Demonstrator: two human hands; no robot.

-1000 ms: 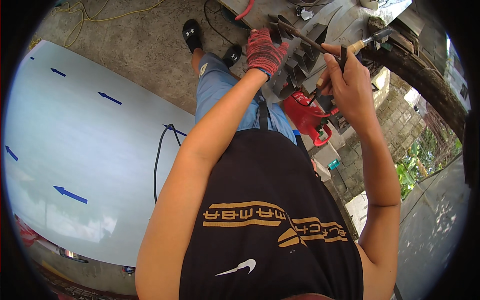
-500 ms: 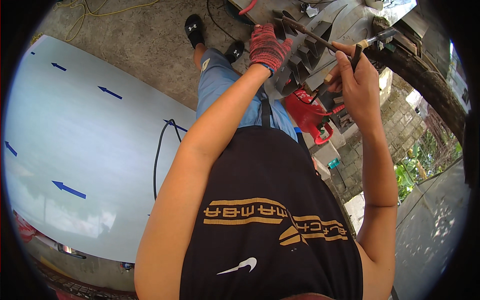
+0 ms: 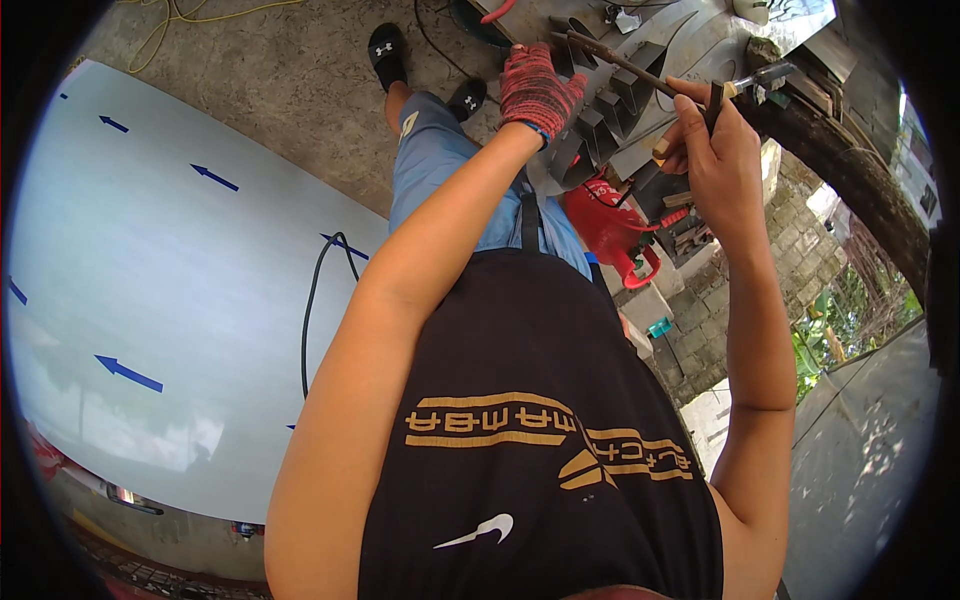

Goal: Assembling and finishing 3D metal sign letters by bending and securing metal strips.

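My left hand (image 3: 540,92) wears a red and black knitted glove. Its fingers curl at the edge of a bent sheet-metal piece (image 3: 606,118) with several upright folded strips. My right hand (image 3: 718,150) is bare and closed around a wooden-handled tool (image 3: 662,148), whose butt pokes out below the fingers. A rusty rod (image 3: 630,68) slants from the right fingertips to the folded strips near the glove. A short dark bar (image 3: 714,106) stands up between thumb and forefinger. The grip hides how rod, bar and wooden handle relate, and the tool's exact kind.
A large pale sheet (image 3: 190,270) with blue arrows lies at my left, a black cable (image 3: 312,300) looped over it. Below the metal stands a red plastic container (image 3: 610,225). A thick dark beam (image 3: 850,150) crosses at right. A yellow cord (image 3: 165,25) lies on the floor.
The view has shifted slightly. Both hands keep nearly the same places and grips, with the right hand a touch lower and farther right.
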